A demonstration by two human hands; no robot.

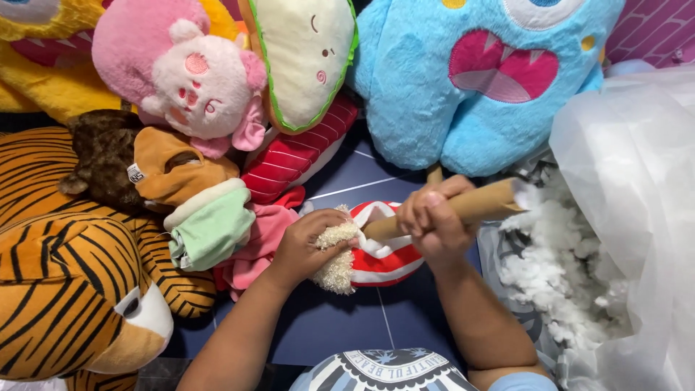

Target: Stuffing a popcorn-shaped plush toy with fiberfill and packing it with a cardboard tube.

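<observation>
Gripping the soft, limp red-and-white striped toy (384, 253) at its opening (fingers closed), the left hand (308, 246) steadies it while the right hand (431, 217) clasps a stiff cardboard tube (478, 205).

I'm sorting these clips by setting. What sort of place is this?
Probably a soft-toy stuffing workspace on a tiled floor: finished plush toys such as the blue monster and tiger are piled around, and a clear bag of white stuffing lies open.

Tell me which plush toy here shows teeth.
The big blue plush monster at top right: its open pink mouth has white pointed teeth. The tiger, pink doll and others show none.
</observation>
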